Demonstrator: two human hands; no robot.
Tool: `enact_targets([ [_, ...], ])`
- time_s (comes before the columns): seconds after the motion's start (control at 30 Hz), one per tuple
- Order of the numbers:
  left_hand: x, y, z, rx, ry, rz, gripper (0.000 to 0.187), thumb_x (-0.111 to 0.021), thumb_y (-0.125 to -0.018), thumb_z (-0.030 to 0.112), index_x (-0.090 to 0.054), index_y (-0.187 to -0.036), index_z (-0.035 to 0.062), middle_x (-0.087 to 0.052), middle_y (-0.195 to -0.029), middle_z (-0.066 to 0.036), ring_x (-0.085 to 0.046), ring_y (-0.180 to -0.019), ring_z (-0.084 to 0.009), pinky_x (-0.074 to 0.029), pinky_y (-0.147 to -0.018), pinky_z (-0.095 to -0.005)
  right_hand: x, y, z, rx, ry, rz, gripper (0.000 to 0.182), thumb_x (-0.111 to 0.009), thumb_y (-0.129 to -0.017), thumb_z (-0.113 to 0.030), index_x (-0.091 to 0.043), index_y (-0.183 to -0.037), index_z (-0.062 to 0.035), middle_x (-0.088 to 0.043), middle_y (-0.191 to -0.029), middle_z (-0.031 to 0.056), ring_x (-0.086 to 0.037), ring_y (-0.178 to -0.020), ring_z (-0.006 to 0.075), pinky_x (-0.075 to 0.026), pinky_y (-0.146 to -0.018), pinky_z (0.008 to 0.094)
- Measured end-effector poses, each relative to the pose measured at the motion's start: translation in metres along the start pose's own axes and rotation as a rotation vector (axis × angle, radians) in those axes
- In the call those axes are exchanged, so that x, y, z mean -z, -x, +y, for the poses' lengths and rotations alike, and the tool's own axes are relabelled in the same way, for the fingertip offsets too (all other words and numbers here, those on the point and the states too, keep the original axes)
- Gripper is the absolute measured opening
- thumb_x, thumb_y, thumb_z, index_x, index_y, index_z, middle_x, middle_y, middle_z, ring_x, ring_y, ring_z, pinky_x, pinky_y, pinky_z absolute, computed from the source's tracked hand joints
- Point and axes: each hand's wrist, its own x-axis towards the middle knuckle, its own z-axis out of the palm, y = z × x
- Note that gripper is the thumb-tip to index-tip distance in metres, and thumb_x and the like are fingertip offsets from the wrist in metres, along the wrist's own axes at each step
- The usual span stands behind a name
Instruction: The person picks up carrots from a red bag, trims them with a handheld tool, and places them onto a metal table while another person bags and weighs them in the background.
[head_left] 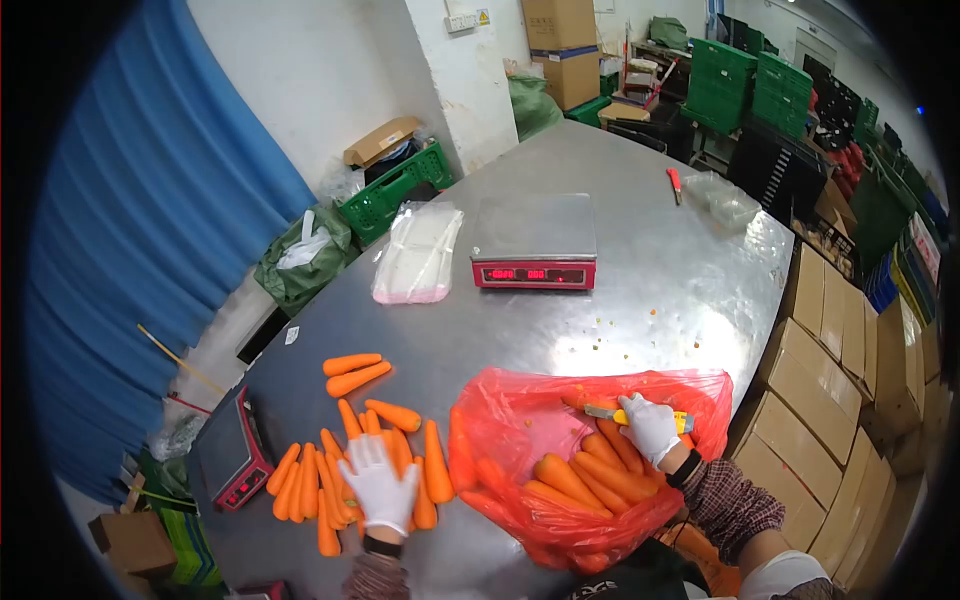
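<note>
In the head view, the loose carrots (437, 465) are laid roughly side by side on the metal table (400, 330), and are partly covered by the left hand (380, 490). Its gloved fingers are held nearly straight and spread, palm down, seemingly to steady or even out the pile; whether any carrot is pressed cannot be told. A yellow-handled knife (684, 422) is gripped by the right hand (652, 430), its gloved fingers curled closed round the handle, with the blade pointed inward over the red bag (480, 400). The bag's mouth is spread wide, probably so that the bagged carrots (615, 482) can be reached without the film getting in the way.

The bag is set near the table's near edge, with stacked cartons (790, 400) close to its right — little room is left for the elbow there. More room is offered beyond the bag, towards the red-fronted scale (533, 275), where only small scraps are seen. On the left, movement is bounded by the second scale (228, 450), set just beside the carrots near the table's edge.
</note>
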Motion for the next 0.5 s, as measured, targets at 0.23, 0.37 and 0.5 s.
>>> enact_targets([
  [0.23,-0.009,0.034,0.185,-0.874,0.565,-0.150,0.045,-0.066,-0.074,0.011,-0.061,-0.119,0.0050,-0.058,-0.120,-0.014,-0.053,-0.118,-0.0332,-0.040,-0.101,-0.0445,0.022,0.000,0.005,-0.057,-0.114,0.125,0.025,-0.076,-0.078,-0.022,-0.070,-0.101,-0.0143,-0.067,-0.088,0.0081,-0.070,-0.079,0.0222,-0.053,-0.062,0.0370],
  [0.37,-0.082,0.047,0.248,-1.045,0.187,-0.009,0.037,-0.060,-0.083,0.010,-0.061,-0.119,0.0104,-0.059,-0.118,-0.010,-0.055,-0.118,-0.0282,-0.038,-0.105,-0.0492,0.079,0.017,0.004,-0.112,-0.420,0.324,0.024,-0.078,-0.078,-0.019,-0.071,-0.100,-0.0115,-0.067,-0.084,0.0087,-0.069,-0.077,0.0240,-0.054,-0.065,0.0365],
  [0.5,-0.069,0.038,0.261,-1.012,-0.110,-0.291,0.029,-0.064,-0.082,0.015,-0.060,-0.111,0.0124,-0.061,-0.106,-0.008,-0.060,-0.105,-0.0258,-0.039,-0.103,-0.0486,0.105,0.047,0.034,-0.159,-0.738,0.458,0.029,-0.081,-0.077,-0.012,-0.068,-0.102,-0.0036,-0.066,-0.086,0.0096,-0.064,-0.068,0.0192,-0.052,-0.065,0.0322],
])
